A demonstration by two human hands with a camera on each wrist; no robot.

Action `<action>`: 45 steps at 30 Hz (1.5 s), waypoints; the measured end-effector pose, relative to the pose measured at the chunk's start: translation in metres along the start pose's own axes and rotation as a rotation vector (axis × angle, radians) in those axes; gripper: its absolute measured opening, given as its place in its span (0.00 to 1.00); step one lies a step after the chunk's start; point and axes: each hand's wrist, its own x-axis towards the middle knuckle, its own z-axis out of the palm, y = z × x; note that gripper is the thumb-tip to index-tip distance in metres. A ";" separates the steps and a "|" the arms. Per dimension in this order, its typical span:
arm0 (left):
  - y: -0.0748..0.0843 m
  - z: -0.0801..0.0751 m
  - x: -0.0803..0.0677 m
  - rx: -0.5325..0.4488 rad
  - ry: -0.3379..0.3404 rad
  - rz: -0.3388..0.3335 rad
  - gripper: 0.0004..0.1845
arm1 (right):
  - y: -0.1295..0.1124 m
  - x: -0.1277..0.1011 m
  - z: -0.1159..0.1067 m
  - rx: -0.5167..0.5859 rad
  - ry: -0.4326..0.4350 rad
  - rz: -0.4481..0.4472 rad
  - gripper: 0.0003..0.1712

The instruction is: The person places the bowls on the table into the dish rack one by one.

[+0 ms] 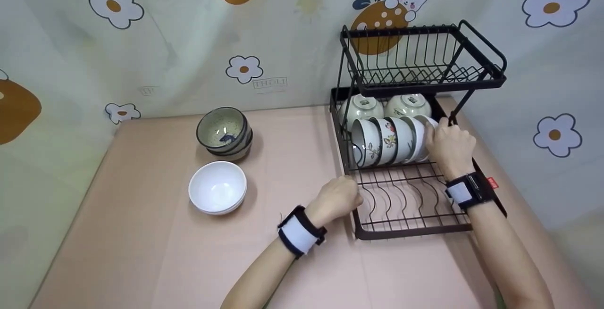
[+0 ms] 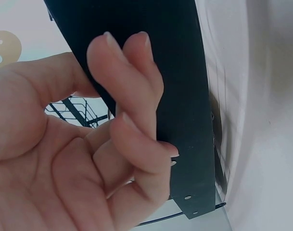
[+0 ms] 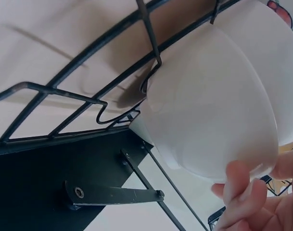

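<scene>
- The right hand (image 1: 449, 146) was in the bottom shelf of the black dish rack (image 1: 415, 205). Its fingers curled round the white bowl (image 1: 427, 134) at the right end of a row of bowls (image 1: 384, 141) that stood on their edges.
- In the right wrist view, the fingertips (image 3: 237, 185) pinched the rim of that white bowl (image 3: 209, 110), which leaned against the rack wire (image 3: 151, 43). The hold was only at the rim, so the smooth bowl could slip out and bang on the wires.
- The bowls in the row touched one another. If the hand pushed too hard to the left, the whole row could tip like dominoes and chip.
- If the bowl did not sit between two wires, it could roll or fall flat when the hand let go.
- The top shelf (image 1: 422, 59) hung close over the hand, so a fast lift might knock the knuckles or the bowl against it.
- The left hand (image 1: 337, 200) was at the front left corner of the rack, with its fingers (image 2: 132, 96) curled round the black edge (image 2: 180, 96). If it let go, the rack could slide on the pink bench (image 1: 155, 233).
- More bowls stood on the bench, well apart from the rack: a white bowl on the bench (image 1: 218, 187) and a stack of speckled bowls (image 1: 224, 132). They were safe unless an arm swung wide.
</scene>
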 end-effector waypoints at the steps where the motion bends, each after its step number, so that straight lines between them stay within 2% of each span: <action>1: 0.000 0.000 0.000 0.000 0.001 0.002 0.15 | 0.000 0.000 -0.001 -0.001 -0.008 0.006 0.28; 9: -0.002 0.000 0.000 0.018 0.008 0.020 0.17 | 0.001 0.004 -0.011 0.000 -0.077 0.074 0.32; 19: -0.003 0.002 0.000 -0.004 0.004 0.012 0.18 | 0.002 0.002 -0.018 0.059 0.052 0.022 0.25; 23: -0.003 0.001 0.000 -0.020 -0.008 -0.004 0.17 | -0.009 -0.001 -0.025 0.060 0.039 -0.014 0.22; 28: -0.002 0.001 0.000 -0.027 -0.007 0.002 0.15 | -0.031 -0.007 -0.030 0.071 -0.004 -0.083 0.19; 33: -0.001 0.000 0.000 -0.031 -0.009 0.011 0.18 | -0.055 -0.016 -0.034 0.099 0.002 -0.201 0.17; 39: -0.002 -0.001 0.001 -0.020 -0.007 0.019 0.20 | -0.081 -0.032 -0.037 0.152 -0.078 -0.356 0.15; 42: -0.001 -0.003 0.000 0.004 -0.007 0.010 0.17 | -0.093 -0.041 -0.037 0.159 -0.079 -0.420 0.15; 45: -0.002 -0.005 -0.001 0.012 -0.023 -0.010 0.15 | -0.103 -0.049 -0.034 0.153 -0.039 -0.464 0.16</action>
